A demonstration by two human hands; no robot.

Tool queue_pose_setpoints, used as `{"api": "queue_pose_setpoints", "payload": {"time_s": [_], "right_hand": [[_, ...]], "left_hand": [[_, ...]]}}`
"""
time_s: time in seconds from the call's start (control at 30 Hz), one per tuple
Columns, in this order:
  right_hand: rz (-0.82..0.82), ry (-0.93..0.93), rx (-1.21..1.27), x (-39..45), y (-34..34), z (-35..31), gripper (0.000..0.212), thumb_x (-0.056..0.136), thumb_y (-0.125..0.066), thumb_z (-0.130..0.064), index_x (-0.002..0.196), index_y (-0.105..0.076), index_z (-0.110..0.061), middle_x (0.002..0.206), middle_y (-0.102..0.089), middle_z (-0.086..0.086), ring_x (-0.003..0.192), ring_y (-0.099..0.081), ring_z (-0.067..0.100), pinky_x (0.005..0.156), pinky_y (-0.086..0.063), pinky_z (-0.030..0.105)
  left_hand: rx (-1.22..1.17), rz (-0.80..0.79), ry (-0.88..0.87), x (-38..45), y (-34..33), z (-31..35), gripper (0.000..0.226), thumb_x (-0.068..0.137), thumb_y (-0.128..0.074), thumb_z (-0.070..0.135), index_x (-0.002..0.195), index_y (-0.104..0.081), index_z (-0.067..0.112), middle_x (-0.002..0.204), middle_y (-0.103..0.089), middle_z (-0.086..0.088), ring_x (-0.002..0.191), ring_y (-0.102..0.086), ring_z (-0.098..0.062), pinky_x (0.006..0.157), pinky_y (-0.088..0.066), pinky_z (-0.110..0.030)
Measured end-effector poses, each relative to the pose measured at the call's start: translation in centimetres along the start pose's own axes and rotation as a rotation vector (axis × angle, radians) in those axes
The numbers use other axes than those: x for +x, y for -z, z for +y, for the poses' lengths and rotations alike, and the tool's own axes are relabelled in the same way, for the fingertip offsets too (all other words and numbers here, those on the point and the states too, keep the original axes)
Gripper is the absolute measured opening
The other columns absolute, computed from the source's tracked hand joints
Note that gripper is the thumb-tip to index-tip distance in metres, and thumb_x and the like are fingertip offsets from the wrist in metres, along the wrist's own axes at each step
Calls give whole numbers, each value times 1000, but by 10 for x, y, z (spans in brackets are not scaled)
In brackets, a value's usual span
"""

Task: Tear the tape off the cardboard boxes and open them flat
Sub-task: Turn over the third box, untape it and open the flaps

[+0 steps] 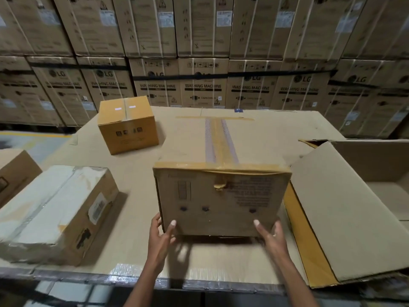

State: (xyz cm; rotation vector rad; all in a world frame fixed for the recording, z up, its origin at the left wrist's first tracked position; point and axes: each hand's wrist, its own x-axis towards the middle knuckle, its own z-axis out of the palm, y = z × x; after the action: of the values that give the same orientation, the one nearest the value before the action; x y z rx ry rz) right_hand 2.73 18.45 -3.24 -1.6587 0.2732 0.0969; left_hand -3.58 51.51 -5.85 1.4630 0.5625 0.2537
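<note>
Taped box [221, 165] | both hands' grip holds its lower corners | cardboard-covered table [137, 189] | stacked cartons [203, 85]

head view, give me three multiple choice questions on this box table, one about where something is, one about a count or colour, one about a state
1. Where does the small yellow box stand?
A. far left part of the table, behind the others
B. inside the open box on the right
C. on top of the box in the middle

2. How many closed boxes stand fully in view on the table?
A. one
B. three
C. five

3. How is the top of the middle box at which both hands are?
A. flaps wide open
B. flattened
C. taped shut along its seam

Answers
1. A: it stands apart, beyond the white-wrapped box.
2. B: the yellow, the white-wrapped and the middle one; the box on the right is open.
3. C: brown tape runs along the top, and the left hand and right hand grip its lower corners.
</note>
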Motion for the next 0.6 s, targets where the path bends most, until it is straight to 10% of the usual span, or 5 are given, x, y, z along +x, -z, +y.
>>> {"api": "queue_pose_setpoints", "payload": {"time_s": [0.37, 0.6], "right_hand": [[32, 345, 169, 15, -3, -112, 62, 92, -77, -17, 146, -50, -28, 127, -68, -1, 109, -70, 18, 74, -62, 31], [-51, 407, 276, 31, 0, -159, 76, 76, -47, -7, 151, -47, -21, 119, -68, 5, 95, -64, 18, 72, -58, 34]], "left_hand": [[-46, 63, -344, 16, -15, 104, 63, 74, -78, 56, 132, -56, 55, 142, -57, 5, 119, -66, -18, 105, -55, -46], [100, 29, -459, 36, -4, 170, 89, 67, -92, 54, 146, -53, 38, 138, -56, 3, 115, -68, -14, 99, -57, -36]]}}
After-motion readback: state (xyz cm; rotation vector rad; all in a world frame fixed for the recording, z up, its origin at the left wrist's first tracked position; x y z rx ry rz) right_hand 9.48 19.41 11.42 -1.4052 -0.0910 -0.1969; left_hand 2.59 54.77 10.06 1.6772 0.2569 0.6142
